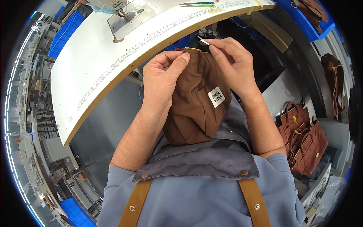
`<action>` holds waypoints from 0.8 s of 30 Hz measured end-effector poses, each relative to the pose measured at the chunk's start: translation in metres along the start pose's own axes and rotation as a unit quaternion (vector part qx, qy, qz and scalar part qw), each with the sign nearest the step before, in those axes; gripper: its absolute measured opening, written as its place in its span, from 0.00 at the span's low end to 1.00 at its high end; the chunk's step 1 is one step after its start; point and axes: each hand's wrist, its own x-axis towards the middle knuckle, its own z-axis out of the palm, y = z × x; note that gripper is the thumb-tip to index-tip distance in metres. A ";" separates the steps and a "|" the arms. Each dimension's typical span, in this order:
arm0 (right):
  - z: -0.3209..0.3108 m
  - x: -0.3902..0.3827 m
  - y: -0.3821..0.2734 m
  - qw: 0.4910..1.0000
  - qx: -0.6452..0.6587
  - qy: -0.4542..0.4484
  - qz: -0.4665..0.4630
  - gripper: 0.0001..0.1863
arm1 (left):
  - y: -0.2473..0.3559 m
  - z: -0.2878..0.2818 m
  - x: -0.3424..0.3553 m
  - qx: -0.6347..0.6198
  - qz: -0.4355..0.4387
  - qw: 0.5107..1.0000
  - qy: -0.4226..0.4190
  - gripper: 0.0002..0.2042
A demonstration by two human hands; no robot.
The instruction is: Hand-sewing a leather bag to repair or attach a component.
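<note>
In front of my apron hangs a brown cloth bag lining (185, 109) with a pocket and a white label (216, 97) sewn near it. My left hand (160, 79) pinches the lining's upper edge between thumb and forefinger, beside a short gold-toothed zipper (192, 49). Between the thumb and fingers of my right hand (238, 68) is a thin white stick (203, 41) with a dark far end, held just above the zipper's right side. Its exact kind is too small to tell. My left hand's lower fingers are curled in.
A white curved-looking worktable (87, 72) with a printed ruler lies ahead, bearing a sewing machine (121, 17) and green-and-blue thread snips (198, 4). Brown bags (302, 140) stand at my right. Blue bins (67, 34) sit at far left and upper right.
</note>
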 end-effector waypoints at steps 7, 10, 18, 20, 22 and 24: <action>0.018 -0.019 -0.022 0.992 0.064 -0.004 0.107 0.13 | 0.001 -0.005 0.003 -0.022 -0.004 1.000 0.001 0.06; 0.023 -0.023 -0.023 0.999 0.026 0.016 0.034 0.14 | 0.002 -0.006 0.003 -0.022 -0.010 1.000 0.000 0.06; 0.026 -0.021 -0.026 0.998 -0.034 0.035 -0.034 0.14 | -0.001 -0.004 0.001 -0.024 -0.002 1.000 0.000 0.06; 0.024 -0.020 -0.028 0.998 -0.047 0.019 -0.028 0.14 | -0.001 -0.004 0.000 -0.024 -0.003 1.000 -0.001 0.06; 0.025 -0.019 -0.026 0.998 -0.043 0.026 -0.040 0.14 | -0.002 -0.004 0.000 -0.019 0.004 1.000 -0.001 0.06; 0.026 -0.019 -0.025 0.997 -0.037 0.033 -0.054 0.14 | -0.003 -0.004 0.001 -0.023 0.005 1.000 -0.002 0.06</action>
